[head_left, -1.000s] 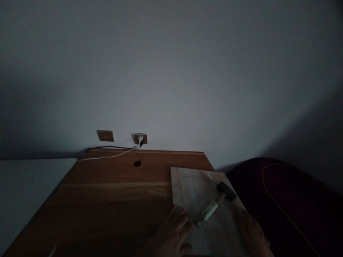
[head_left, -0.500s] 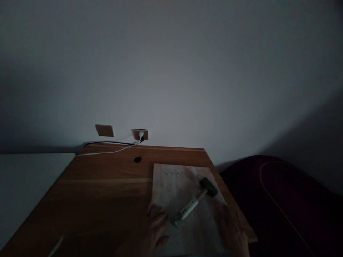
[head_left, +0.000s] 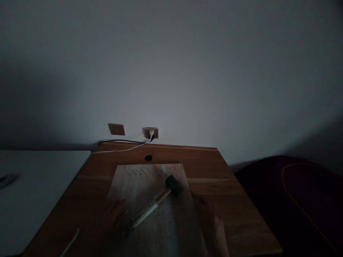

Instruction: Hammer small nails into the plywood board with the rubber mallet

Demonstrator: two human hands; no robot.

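Note:
A pale wooden board (head_left: 150,217) lies on a brown wooden desk (head_left: 219,200). A hammer (head_left: 155,203) with a dark head and light handle rests diagonally on the board. A row of small nails (head_left: 139,172) stands near the board's far edge. My left hand (head_left: 114,214) rests at the board's left edge with fingers stretched out, dim in the low light. My right hand (head_left: 211,225) lies at the board's right edge, fingers extended along it. Neither hand touches the hammer.
The room is dark. Two wall sockets (head_left: 150,132) sit above the desk's back edge, with a white cable (head_left: 120,150) trailing left. A white surface (head_left: 34,192) adjoins the desk on the left. A dark maroon shape (head_left: 289,200) lies to the right. A cable hole (head_left: 148,157) is in the desk.
The board with the hammer on it has slid left across the desk toward its middle, both hands moving with it at its edges. The view has shifted too.

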